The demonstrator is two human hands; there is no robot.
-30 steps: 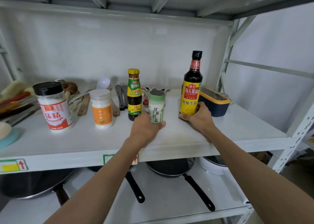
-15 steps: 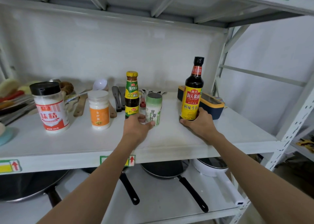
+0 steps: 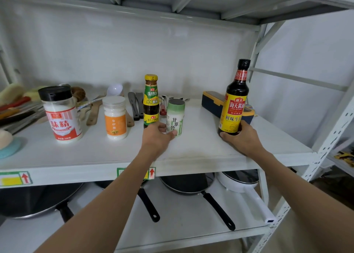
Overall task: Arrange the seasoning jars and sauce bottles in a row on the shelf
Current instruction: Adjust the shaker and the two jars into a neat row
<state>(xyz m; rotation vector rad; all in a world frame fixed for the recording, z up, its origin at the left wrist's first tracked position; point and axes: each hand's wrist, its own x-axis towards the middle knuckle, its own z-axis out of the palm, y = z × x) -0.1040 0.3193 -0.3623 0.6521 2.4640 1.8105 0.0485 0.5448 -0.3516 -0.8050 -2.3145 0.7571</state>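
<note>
While the left hand (image 3: 156, 137) wraps the base of the green-and-white seasoning jar (image 3: 175, 117), its grip is closed on that jar, thumb across the front near the bottom and fingers behind; the jar stands upright on the shelf (image 3: 191, 149), just right of the small yellow-capped sauce bottle (image 3: 151, 101), and whether the two touch cannot be told. The right hand (image 3: 242, 137) has its grip closed around the bottom of the tall dark soy sauce bottle (image 3: 235, 99), which leans slightly to the right near the right end of the shelf, well apart from the green jar; whether its base rests on the shelf is hidden by the fingers. Behind that bottle lies a navy box with a yellow rim (image 3: 212, 101). Further left, an orange-labelled white jar (image 3: 115, 117) stands upright, and beyond it a larger jar with a black lid and red label (image 3: 61, 114); these two, the small sauce bottle and the green jar form a rough line along the shelf. Wooden and dark utensils (image 3: 134, 107) lie behind them toward the back wall. On the lower shelf sit dark pans (image 3: 191, 183) and a white pot (image 3: 237, 183), handles pointing forward
</note>
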